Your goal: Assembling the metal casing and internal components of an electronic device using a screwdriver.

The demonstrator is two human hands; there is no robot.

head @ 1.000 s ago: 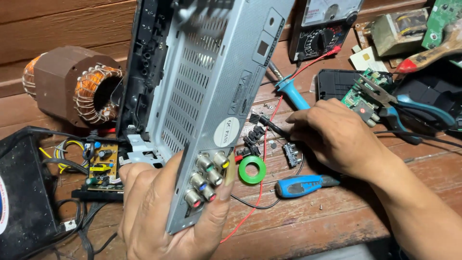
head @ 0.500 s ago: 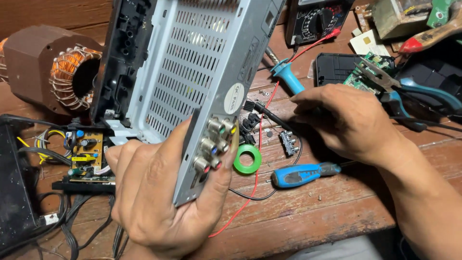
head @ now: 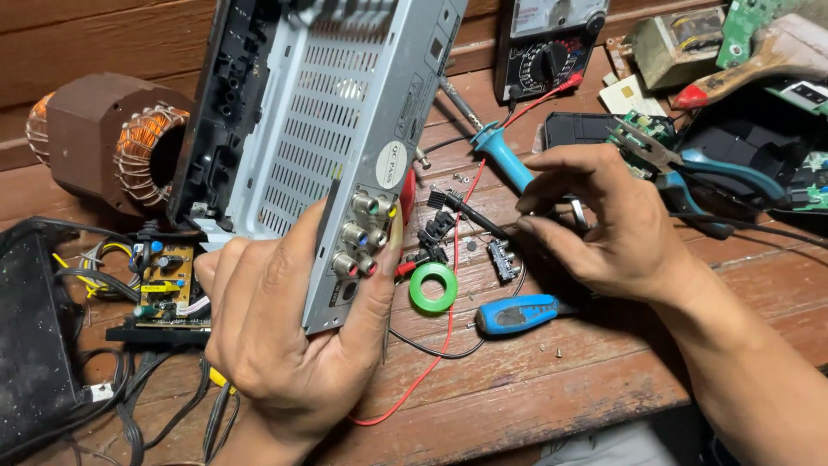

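The metal chassis stands tilted on edge at centre, its lower corner cupped in the left hand. Left of it sits the motor stator, and in front of that a circuit board. Right of the chassis, the tape ring lies on the bench, a screwdriver just beside it. The right hand hovers above them, with the multimeter behind.

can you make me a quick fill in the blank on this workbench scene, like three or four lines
1. The left hand holds the grey metal chassis tilted up on its ____ end.
2. The small ring lying on the wooden bench is ____ in colour.
3. The screwdriver lying below the right hand has a ____ handle.
4. The motor stator at far left shows ____ wire windings.

Missing words: lower; green; blue; copper
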